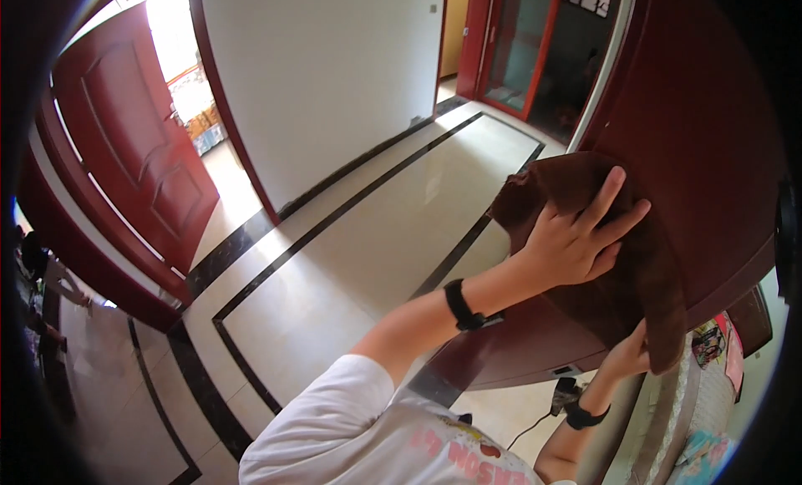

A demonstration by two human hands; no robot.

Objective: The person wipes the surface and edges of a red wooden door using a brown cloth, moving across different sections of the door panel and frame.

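Observation:
A dark brown cloth (576,309) lies against the face of a dark red door (710,142) on my right. My left hand (572,238) rests on the upper part of the cloth, its fingers spread out and pressing it to the door. Lower down, my right hand (626,355) has hold of the cloth's hanging end; part of its fingers is hidden behind the fabric. The cloth's upper left corner (522,188) sticks out past the door's edge. Black bands circle both my wrists.
An open red panelled door (138,134) leads to a bright room at left. Ahead stand a white wall (322,84) and a red-framed glass door (522,46). The tiled floor (368,226) has black border strips. Beyond the near door's bottom edge is a bed (681,410) with bedding.

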